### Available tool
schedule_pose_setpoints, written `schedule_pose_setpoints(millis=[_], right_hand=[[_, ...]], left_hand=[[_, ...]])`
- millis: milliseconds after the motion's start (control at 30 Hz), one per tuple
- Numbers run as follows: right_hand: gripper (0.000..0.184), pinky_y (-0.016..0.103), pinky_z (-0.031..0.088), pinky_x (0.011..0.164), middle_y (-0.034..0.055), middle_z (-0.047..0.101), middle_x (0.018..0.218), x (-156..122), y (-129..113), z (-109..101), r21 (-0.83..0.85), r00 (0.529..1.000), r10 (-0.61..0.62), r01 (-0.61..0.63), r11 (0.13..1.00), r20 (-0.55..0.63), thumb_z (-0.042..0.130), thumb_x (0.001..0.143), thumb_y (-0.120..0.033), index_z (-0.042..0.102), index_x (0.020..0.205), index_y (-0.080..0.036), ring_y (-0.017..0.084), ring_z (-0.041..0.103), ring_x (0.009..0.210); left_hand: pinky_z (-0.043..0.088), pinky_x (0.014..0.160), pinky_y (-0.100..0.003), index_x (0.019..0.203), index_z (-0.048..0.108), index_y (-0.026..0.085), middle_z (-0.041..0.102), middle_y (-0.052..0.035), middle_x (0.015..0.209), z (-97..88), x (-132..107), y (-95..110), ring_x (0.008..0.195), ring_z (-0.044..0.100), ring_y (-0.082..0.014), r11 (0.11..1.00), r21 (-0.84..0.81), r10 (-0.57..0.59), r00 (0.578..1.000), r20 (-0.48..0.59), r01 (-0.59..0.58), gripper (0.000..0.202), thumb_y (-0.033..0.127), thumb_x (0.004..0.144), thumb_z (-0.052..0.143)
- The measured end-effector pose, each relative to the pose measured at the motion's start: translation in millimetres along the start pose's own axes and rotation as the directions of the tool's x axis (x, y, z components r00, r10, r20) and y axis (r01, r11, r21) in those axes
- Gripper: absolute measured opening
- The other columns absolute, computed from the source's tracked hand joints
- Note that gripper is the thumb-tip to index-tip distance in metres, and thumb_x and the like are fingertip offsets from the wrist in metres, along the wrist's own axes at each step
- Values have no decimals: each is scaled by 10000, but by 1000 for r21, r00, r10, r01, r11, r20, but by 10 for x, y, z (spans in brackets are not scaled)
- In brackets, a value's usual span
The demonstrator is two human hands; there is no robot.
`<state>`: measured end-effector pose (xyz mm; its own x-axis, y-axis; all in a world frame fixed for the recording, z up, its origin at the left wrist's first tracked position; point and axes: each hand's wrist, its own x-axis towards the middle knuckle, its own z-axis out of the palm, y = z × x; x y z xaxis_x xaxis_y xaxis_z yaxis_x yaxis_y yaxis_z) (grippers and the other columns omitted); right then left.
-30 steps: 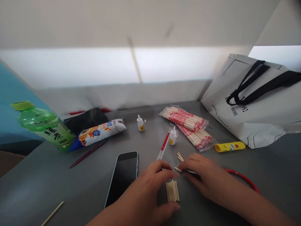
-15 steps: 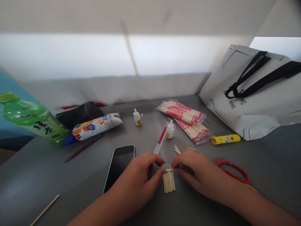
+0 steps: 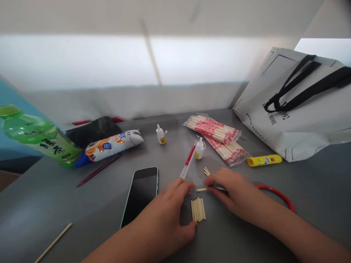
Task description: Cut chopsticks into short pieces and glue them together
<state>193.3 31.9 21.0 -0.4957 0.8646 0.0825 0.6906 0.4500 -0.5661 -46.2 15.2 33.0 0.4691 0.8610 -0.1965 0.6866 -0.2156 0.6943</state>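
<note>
A small raft of several short wooden sticks lies side by side on the grey table. My left hand curls around its left edge, fingers touching the sticks. My right hand pinches one short stick just beyond the raft's far end, lying crosswise. A few loose stick pieces lie behind my right hand. A wrapped chopstick pair with red print points toward my left hand.
A black phone lies left of my hands. Two small glue bottles, chopstick packs, a yellow glue stick, red-handled scissors, a white tote bag, a snack packet, a green bottle and a long stick surround them.
My right hand has drawn back slightly and now holds a single short stick crosswise at the raft's far end. My left hand shifted to cup the raft's left edge.
</note>
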Motion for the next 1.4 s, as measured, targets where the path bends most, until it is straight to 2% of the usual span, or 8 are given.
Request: schedule_pose_setpoints(millis=[100, 233, 500, 667, 800, 967, 1267, 1400], right_hand=[[188, 354, 503, 789, 32, 696, 945, 0, -5, -9, -5, 1000, 7, -7, 1000, 16, 566, 969, -101, 691, 1008, -237, 216, 637, 887], [200, 357, 498, 794, 31, 701, 949, -3, -22, -13, -12, 1000, 15, -15, 1000, 21, 562, 970, -103, 694, 1019, -245, 221, 637, 900], [204, 346, 490, 776, 31, 696, 944, 4, -9, 8, -15, 999, 6, -5, 1000, 50, 551, 961, -94, 685, 1008, -241, 217, 639, 876], [185, 359, 483, 801, 29, 683, 973, 8, -31, 3, -13, 998, 11, -10, 1000, 55, 563, 969, -113, 678, 1027, -245, 219, 630, 911], [133, 365, 489, 840, 19, 652, 1052, -43, -97, -79, 24, 993, 0, -3, 1000, 122, 658, 950, -229, 676, 1074, -271, 221, 620, 979], [346, 379, 500, 867, 7, 659, 1104, -100, -133, -134, 13, 975, -7, 5, 1000, 222, 800, 848, -410, 689, 1166, -327, 250, 616, 1032], [320, 376, 504, 834, 24, 694, 1061, -80, -99, -52, -4, 974, -26, 28, 1000, 226, 821, 837, -414, 733, 1123, -301, 256, 639, 979], [437, 393, 510, 865, 32, 691, 1109, -70, -95, -123, -11, 968, -10, 13, 1000, 249, 820, 835, -437, 707, 1245, -334, 271, 631, 1022]], left_hand=[[434, 1095, -403, 1383, 543, 231, 582, -69, 1337, 0, -12, 15, 1209, 571, -268, 1000, -25, 0, 1000, 21, 1, 706, 213, 700, 721], [454, 1073, -380, 1295, 596, 264, 604, -31, 1265, -36, -15, 44, 1161, 589, -248, 998, -58, 21, 998, 65, -17, 611, 203, 704, 738], [470, 1034, -404, 1303, 587, 252, 584, -54, 1265, -17, -5, 24, 1139, 596, -250, 998, -58, 42, 996, 81, -37, 513, 212, 803, 691], [461, 1036, -394, 1313, 593, 270, 590, -31, 1267, -27, -13, 18, 1132, 592, -244, 996, -88, 25, 997, 75, -19, 605, 214, 739, 775], [456, 1041, -414, 1358, 579, 283, 590, -35, 1281, -13, -12, -1, 1118, 586, -249, 996, -94, 7, 998, 60, -1, 690, 219, 710, 806], [466, 1015, -418, 1354, 581, 281, 595, -39, 1260, 19, -7, -37, 1100, 588, -250, 994, -108, 8, 999, 48, -3, 704, 190, 690, 795], [472, 977, -400, 1328, 605, 297, 612, -21, 1196, 12, 24, -60, 1035, 589, -238, 992, -127, 6, 999, 45, 0, 713, 185, 661, 831], [476, 949, -367, 1260, 629, 298, 626, 0, 1163, -17, 10, -51, 1016, 588, -224, 990, -143, 23, 998, 55, -15, 655, 140, 647, 797]])
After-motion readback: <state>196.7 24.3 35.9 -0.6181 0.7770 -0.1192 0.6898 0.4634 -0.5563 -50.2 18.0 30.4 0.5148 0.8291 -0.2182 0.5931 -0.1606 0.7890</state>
